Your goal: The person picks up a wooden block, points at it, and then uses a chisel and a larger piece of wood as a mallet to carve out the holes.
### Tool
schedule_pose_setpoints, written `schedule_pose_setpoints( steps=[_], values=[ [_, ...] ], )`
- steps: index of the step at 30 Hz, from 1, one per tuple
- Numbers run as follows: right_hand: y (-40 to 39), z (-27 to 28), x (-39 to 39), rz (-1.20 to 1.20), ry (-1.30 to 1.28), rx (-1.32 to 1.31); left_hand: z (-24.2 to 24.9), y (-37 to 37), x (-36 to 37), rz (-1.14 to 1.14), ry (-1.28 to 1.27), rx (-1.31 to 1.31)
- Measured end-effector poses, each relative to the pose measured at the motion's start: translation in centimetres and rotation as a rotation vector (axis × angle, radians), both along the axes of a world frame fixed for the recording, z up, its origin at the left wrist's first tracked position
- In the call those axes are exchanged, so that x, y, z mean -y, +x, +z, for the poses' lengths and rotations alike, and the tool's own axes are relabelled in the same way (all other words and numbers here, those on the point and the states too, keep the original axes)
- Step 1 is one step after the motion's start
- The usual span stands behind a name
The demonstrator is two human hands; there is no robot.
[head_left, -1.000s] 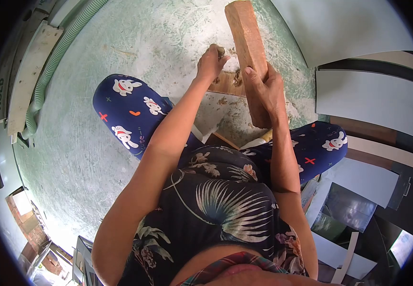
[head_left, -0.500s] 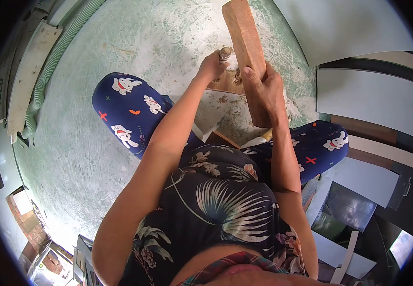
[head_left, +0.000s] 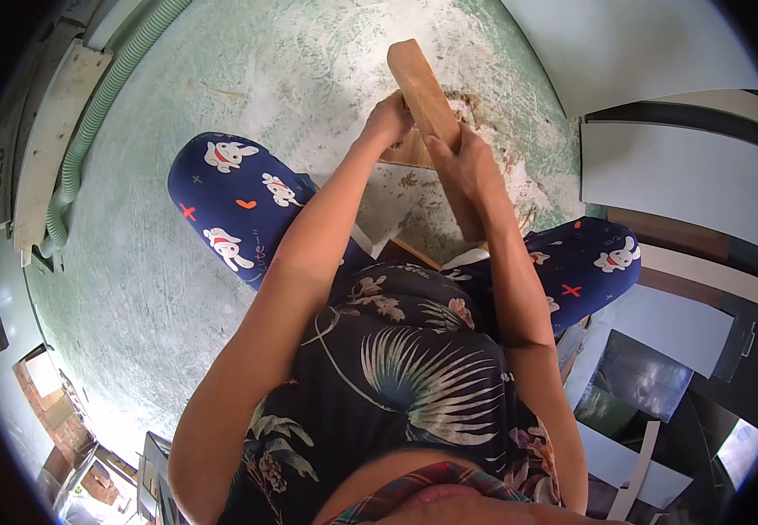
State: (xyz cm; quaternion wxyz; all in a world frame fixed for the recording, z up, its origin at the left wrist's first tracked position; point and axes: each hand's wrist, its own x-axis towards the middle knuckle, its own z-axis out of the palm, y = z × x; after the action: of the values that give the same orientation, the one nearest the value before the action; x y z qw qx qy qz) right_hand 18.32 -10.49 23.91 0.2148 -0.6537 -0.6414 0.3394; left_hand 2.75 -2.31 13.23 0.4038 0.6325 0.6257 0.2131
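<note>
Surroundings: ribbed green hose (head_left: 99, 105) along the left wall; pale flat panels (head_left: 659, 184) stacked at right; dusty, scuffed green floor (head_left: 221, 79). My right hand (head_left: 466, 171) wraps a rough, rectangular wooden block (head_left: 422, 87), tilted over a small board (head_left: 409, 153). My left hand (head_left: 387, 118) is closed beside the block; its contents are hidden.

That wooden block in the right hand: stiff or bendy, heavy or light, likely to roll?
The wooden block looks thick and solid, so probably stiff. The right hand alone holds it raised at a tilt, so it is likely manageable, though hefty for its size. Its flat faces and square edges suggest it would not roll.
</note>
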Motion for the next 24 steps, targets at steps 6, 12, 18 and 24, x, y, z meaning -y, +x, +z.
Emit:
schedule_pose_setpoints(
  steps=[6, 12, 18, 24],
  values=[
    [-0.2, 2.9, 0.4, -0.033, -0.035, -0.167, -0.7, -0.6, 0.0, 0.012, 0.037, -0.011],
    [-0.3, -0.8, 0.9, -0.020, 0.038, -0.150, 0.2, -0.6, 0.3, 0.035, 0.001, 0.035],
    [-0.4, 2.7, 0.9, -0.052, -0.025, -0.214, -0.5, -1.0, 0.4, 0.004, 0.001, 0.015],
    [0.3, -1.4, 0.7, 0.005, -0.011, -0.028, -1.2, -0.8, 0.8, 0.026, 0.027, 0.046]
  ],
)
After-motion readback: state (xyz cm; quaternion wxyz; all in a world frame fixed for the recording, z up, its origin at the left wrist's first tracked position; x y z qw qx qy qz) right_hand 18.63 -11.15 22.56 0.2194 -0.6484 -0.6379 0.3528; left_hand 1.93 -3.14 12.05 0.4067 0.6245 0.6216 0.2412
